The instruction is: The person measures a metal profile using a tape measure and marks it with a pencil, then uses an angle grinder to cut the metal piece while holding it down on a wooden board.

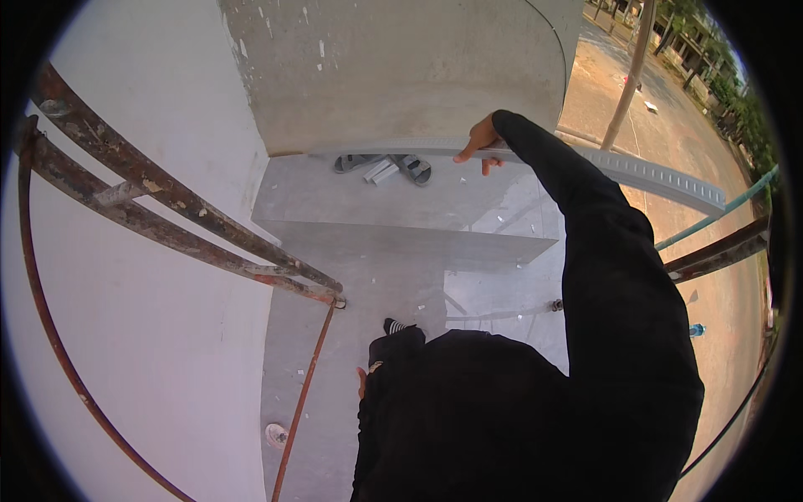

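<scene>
Up ahead, my right hand is closed around a long grey slotted metal channel. The channel runs roughly level from near the wall corner out to the right, over the ground outside. My right arm, in a black sleeve, stretches forward to it. Low beside my body, only a sliver of my left hand shows next to my black clothing; its fingers are hidden. Beneath the channel lie a pair of dark sandals with short light-coloured pieces between them.
Rusty, paint-spotted scaffold rails slope along the white wall on my left. A bare grey wall stands ahead. Small scraps dot the grey floor. At right are a teal pole, a dark rail and sandy ground.
</scene>
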A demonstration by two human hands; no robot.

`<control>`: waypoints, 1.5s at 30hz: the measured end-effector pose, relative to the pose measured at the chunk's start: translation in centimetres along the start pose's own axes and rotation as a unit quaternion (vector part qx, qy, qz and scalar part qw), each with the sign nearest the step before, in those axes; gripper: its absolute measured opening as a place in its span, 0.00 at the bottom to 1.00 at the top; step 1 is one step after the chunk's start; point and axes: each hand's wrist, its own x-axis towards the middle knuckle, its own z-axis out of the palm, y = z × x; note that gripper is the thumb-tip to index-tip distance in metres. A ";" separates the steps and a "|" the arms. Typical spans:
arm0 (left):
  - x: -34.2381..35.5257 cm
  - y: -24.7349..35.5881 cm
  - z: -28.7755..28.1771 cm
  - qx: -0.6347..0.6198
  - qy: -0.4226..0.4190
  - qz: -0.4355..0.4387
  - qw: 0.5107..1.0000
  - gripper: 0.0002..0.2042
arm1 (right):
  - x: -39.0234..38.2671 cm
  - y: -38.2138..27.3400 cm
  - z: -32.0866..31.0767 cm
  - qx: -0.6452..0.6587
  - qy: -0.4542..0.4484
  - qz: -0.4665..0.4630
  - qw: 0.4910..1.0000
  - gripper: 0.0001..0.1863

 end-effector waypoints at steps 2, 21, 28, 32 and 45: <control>5.3 3.8 2.3 0.018 -0.041 0.026 0.999 0.40 | 3.4 10.7 14.0 0.320 -0.096 0.027 0.942 0.18; 8.2 28.9 28.7 -0.110 -0.098 -0.097 0.984 0.14 | -10.5 0.9 29.2 0.227 0.169 0.126 0.951 0.25; 8.7 34.9 27.1 -0.126 -0.162 -0.017 0.979 0.11 | -9.7 -1.5 26.3 0.168 0.295 0.090 0.936 0.17; 10.0 39.6 25.5 -0.165 -0.229 0.004 0.959 0.12 | -10.0 -3.6 22.8 0.096 0.394 0.069 0.911 0.13; 7.0 50.0 27.8 -0.343 -0.346 0.065 0.871 0.12 | -15.6 -11.1 7.0 0.173 0.456 -0.300 0.820 0.08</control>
